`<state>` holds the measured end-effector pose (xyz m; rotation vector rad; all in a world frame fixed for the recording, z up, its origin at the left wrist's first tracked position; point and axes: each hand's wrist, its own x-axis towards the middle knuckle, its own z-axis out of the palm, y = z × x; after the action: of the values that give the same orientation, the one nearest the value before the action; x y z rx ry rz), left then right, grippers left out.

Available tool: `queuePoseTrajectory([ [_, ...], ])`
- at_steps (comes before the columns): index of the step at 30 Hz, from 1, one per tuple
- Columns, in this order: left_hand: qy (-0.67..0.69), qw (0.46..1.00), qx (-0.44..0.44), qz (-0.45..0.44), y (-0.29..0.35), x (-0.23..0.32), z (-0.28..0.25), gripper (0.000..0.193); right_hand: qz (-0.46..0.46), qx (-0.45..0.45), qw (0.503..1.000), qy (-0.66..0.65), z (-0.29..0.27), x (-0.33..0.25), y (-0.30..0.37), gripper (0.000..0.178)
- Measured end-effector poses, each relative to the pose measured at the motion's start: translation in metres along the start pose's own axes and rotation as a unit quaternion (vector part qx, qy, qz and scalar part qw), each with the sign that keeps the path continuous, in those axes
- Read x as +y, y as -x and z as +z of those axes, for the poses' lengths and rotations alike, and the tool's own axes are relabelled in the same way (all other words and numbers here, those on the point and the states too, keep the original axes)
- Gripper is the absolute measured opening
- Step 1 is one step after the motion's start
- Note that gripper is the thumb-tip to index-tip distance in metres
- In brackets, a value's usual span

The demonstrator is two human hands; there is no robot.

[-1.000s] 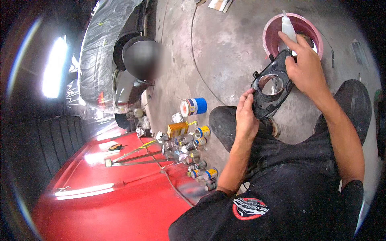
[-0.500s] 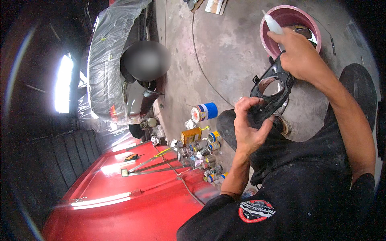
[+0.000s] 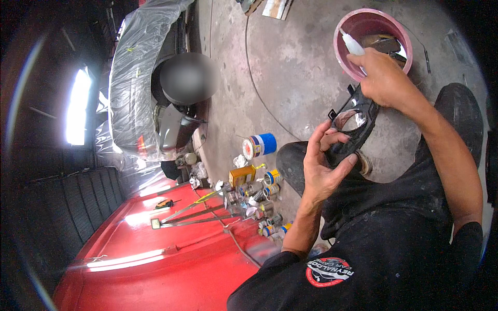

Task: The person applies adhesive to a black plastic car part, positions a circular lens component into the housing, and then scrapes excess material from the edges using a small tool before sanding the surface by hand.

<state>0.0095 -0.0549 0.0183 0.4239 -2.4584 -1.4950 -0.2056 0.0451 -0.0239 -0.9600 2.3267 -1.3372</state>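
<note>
This looks like a vehicle body and paint workshop. Clear plastic sheeting (image 3: 137,88) drapes a vehicle (image 3: 179,129), and a glossy red panel (image 3: 171,280) spreads across the lower left. Beside the panel's edge, a blue-banded can (image 3: 267,144), a gold rectangular tin (image 3: 241,177) and clustered small cans (image 3: 271,178) stand on stained, concrete-like floor (image 3: 290,67).

Left grip (image 3: 321,173) moved from black part's (image 3: 370,115) side to its near end; white bottle (image 3: 354,46) tipped leftward.
</note>
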Motion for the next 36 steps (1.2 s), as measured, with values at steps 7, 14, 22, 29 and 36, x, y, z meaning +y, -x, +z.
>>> queuePoseTrajectory([
  [7,0.062,0.996,-0.014,-0.062,0.003,0.003,0.004,0.091,-0.017,-0.004,1.0,-0.001,0.008,0.004,0.003,0.051],
  [14,0.049,0.993,-0.026,-0.101,0.004,0.007,0.003,0.086,-0.018,0.0,1.0,0.001,0.011,0.007,0.004,0.051],
  [22,0.085,0.988,-0.022,-0.123,0.002,0.01,0.007,0.085,-0.028,0.024,0.999,-0.009,0.008,0.004,0.007,0.032],
  [29,0.021,0.993,-0.025,-0.115,0.003,0.002,0.002,0.083,-0.037,0.042,0.998,-0.011,0.013,0.008,0.006,0.044],
  [36,-0.163,0.986,-0.026,0.019,0.005,-0.015,-0.005,0.07,-0.035,0.046,0.998,0.002,0.013,0.009,0.006,0.042],
])
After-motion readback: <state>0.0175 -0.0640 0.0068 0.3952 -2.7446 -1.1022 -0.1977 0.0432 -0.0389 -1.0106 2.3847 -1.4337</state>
